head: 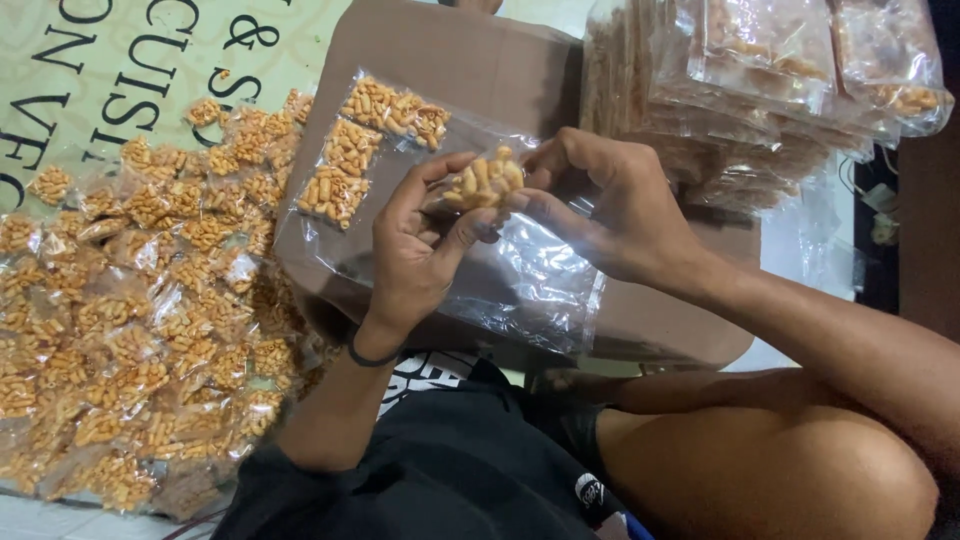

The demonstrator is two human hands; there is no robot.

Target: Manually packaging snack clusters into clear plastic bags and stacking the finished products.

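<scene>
I have one small packet (484,182) of orange snack sticks pinched between both hands, just above the mouth of a clear bag (520,270) that lies on a brown cardboard sheet (450,60) in front of my knees. My left hand (415,250) curls up under it, thumb and fingers closed on the packet's lower edge; my right hand (610,205) comes over from the other side with its fingertips narrowed on the top edge, so both hands are gripping the same packet and neither is spread wide. Inside the bag I count three packets (352,148) already lying flat at its far end, one at the top and two below it, touching each other; most of the bag nearer me looks unfilled, so I judge this bag is only partly loaded, with the fourth packet in my fingers. To my left a heap of loose packets (150,300) covers the mat, overlapping too thickly to count, dozens at least, so plenty is left. At upper right stands a stack of filled bags (760,80), several layers deep; I can't tell the exact number. A black band (370,357) circles my left wrist.
</scene>
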